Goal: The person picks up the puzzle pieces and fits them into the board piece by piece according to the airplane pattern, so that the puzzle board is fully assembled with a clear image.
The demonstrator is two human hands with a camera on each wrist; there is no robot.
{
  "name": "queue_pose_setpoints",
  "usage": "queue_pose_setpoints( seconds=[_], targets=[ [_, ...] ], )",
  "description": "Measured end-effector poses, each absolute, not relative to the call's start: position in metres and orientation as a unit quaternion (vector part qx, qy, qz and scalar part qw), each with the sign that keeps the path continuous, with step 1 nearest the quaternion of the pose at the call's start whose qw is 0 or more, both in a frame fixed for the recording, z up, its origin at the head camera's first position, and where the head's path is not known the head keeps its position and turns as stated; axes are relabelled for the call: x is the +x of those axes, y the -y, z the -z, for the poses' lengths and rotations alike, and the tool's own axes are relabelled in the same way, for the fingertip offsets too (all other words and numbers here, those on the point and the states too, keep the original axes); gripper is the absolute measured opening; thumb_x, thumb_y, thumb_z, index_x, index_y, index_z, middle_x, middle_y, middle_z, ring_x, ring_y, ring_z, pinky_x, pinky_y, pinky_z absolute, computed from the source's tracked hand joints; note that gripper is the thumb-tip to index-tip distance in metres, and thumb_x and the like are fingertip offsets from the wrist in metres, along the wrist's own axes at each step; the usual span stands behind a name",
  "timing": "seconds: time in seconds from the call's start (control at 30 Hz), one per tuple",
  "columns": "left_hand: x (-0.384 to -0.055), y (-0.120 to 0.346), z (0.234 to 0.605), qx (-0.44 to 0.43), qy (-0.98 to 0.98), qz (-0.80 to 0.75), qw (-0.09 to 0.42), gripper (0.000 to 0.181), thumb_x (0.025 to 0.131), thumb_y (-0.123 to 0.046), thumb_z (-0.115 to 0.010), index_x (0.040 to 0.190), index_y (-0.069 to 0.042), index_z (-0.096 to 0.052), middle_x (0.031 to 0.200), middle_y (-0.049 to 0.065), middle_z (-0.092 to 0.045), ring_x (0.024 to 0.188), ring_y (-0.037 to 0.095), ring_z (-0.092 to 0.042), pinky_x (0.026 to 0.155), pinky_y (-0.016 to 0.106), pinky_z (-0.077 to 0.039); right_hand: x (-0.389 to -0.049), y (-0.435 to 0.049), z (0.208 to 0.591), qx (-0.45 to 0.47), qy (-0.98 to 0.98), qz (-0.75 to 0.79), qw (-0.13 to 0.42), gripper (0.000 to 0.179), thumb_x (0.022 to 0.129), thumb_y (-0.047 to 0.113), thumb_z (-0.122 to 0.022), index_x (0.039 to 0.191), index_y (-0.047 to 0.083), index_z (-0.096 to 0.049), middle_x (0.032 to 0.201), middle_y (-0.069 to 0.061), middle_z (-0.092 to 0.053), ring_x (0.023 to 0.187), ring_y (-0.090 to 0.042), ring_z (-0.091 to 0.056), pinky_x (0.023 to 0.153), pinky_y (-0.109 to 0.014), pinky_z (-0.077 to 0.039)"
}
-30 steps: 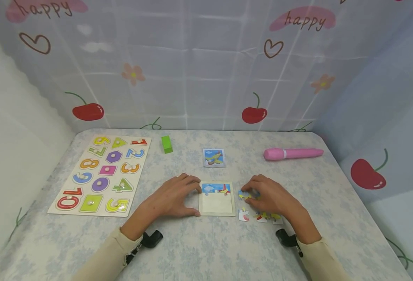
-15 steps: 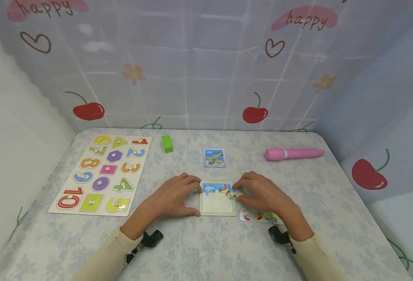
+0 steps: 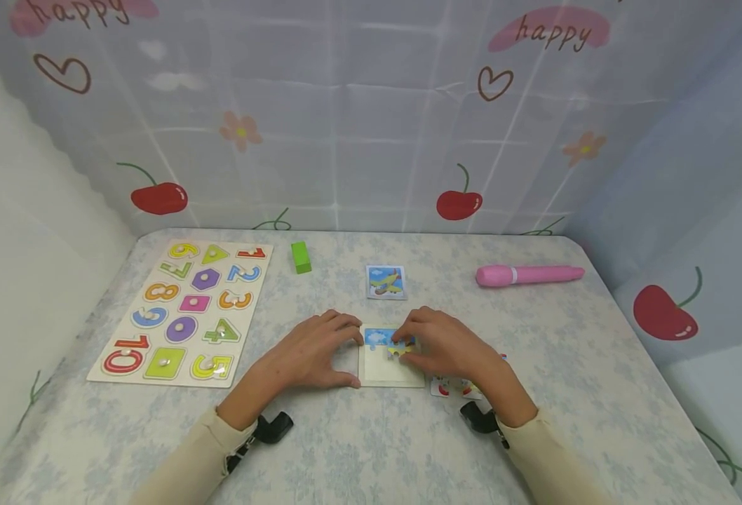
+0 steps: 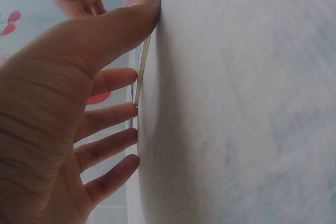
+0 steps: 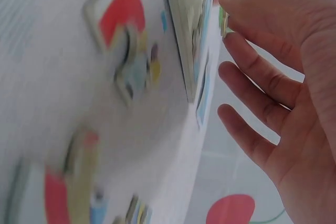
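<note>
A small square jigsaw tray (image 3: 391,373) lies on the table in the head view, with sky-blue pieces (image 3: 376,336) fitted along its top. My left hand (image 3: 314,354) rests at the tray's left edge. In the left wrist view its thumb and some fingers touch the thin rim (image 4: 140,72), the fingers fairly straight. Above the tray my right hand (image 3: 448,345) pinches a yellow-and-blue jigsaw piece (image 3: 398,349) between thumb and forefinger. Seen edge-on in the right wrist view, that piece (image 5: 226,20) is raised off the tray. Part of the fitted row is hidden behind the right hand.
Loose jigsaw pieces (image 3: 440,386) lie right of the tray, partly under the right forearm. Behind the tray is an airplane picture card (image 3: 385,282). A green block (image 3: 301,258), a number-and-shape board (image 3: 184,315) and a pink pen-shaped object (image 3: 529,275) stand farther out.
My right hand has picked up the jigsaw piece from right of the tray and carried it left, over the tray. The left hand has stayed at the tray's edge.
</note>
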State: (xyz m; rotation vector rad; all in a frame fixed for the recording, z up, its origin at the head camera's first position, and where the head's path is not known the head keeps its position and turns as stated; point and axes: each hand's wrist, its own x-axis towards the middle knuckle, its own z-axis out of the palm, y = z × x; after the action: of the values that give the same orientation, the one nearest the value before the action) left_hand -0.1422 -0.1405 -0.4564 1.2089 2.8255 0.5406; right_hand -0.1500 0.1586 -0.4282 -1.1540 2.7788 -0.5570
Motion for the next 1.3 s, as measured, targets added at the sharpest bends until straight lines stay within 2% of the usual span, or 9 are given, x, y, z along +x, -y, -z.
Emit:
queue_pose_setpoints(
  seconds=[0.3, 0.67, 1.07, 1.3],
  targets=[
    [-0.144, 0.141, 0.457, 0.392, -0.903, -0.174, 0.009, 0.062, 0.083, -0.063, -0.087, 0.125, -0.022, -0.069, 0.148, 0.001, -0.060, 0.130, 0.022, -0.057, 0.098, 0.045, -0.054, -0.153, -0.145, 0.435, -0.386, -0.901, 0.191, 0.055, 0.028, 0.091, 0.022, -0.088, 0.118, 0.017, -0.081, 0.113, 0.005, -0.070, 0.099, -0.013, -0.064, 0.087, -0.031, -0.056],
    [-0.144, 0.141, 0.456, 0.396, -0.902, -0.175, 0.004, 0.062, 0.083, -0.063, -0.087, 0.125, -0.022, -0.069, 0.148, 0.002, -0.061, 0.130, 0.022, -0.057, 0.098, 0.044, -0.053, -0.155, -0.132, 0.437, -0.404, -0.897, 0.170, 0.055, 0.030, 0.093, 0.025, -0.088, 0.121, 0.017, -0.081, 0.116, 0.004, -0.071, 0.109, -0.016, -0.064, 0.094, -0.036, -0.056],
    [-0.143, 0.142, 0.456, 0.395, -0.900, -0.183, 0.007, 0.061, 0.083, -0.062, -0.088, 0.124, -0.022, -0.070, 0.148, 0.002, -0.062, 0.129, 0.022, -0.057, 0.098, 0.045, -0.053, -0.154, -0.123, 0.437, -0.417, -0.893, 0.162, 0.046, 0.026, 0.092, 0.026, -0.089, 0.115, 0.018, -0.082, 0.110, 0.004, -0.071, 0.103, -0.015, -0.063, 0.091, -0.034, -0.055],
    [-0.143, 0.142, 0.456, 0.394, -0.901, -0.183, 0.007, 0.061, 0.082, -0.063, -0.088, 0.124, -0.022, -0.070, 0.148, 0.002, -0.061, 0.130, 0.022, -0.057, 0.099, 0.045, -0.053, -0.153, -0.122, 0.436, -0.417, -0.893, 0.162, 0.053, 0.027, 0.093, 0.026, -0.088, 0.117, 0.017, -0.082, 0.113, 0.002, -0.070, 0.106, -0.016, -0.063, 0.092, -0.034, -0.055]
  ],
)
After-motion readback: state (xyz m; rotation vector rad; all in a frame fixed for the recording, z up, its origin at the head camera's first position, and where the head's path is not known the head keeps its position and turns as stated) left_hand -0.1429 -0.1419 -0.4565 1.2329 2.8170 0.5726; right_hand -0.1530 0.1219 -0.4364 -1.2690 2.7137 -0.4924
